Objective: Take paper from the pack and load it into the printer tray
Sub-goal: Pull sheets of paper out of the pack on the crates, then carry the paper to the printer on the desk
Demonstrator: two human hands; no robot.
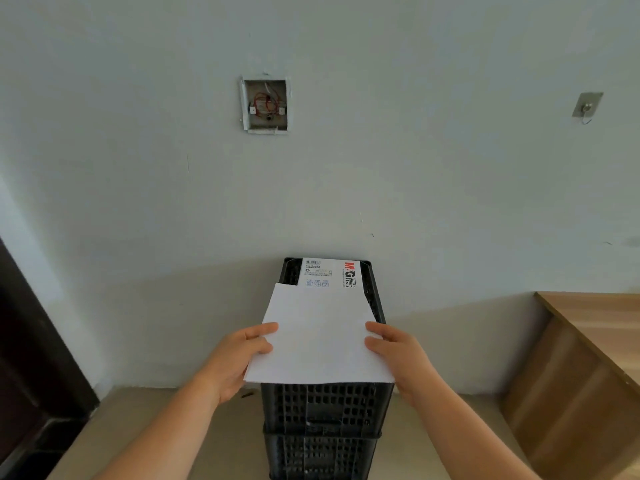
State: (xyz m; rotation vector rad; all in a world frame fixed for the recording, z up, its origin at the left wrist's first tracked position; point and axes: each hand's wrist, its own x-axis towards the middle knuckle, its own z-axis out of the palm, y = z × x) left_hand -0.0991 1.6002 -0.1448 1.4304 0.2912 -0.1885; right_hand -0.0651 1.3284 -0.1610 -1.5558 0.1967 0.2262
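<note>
A stack of white paper (318, 337) is held flat above a black perforated crate (322, 407). My left hand (239, 358) grips the stack's left edge, thumb on top. On the opposite edge my right hand (398, 355) grips it the same way. Behind the sheets, the white paper pack (329, 273) with a red and black logo lies on top of the crate against the wall. No printer or tray is in view.
The upper crate sits on a second black crate (318, 455) on the pale floor. A wooden desk (588, 341) stands at the right. A dark door (31, 358) is at the left. An open wall box with red wires (265, 105) is set in the wall ahead.
</note>
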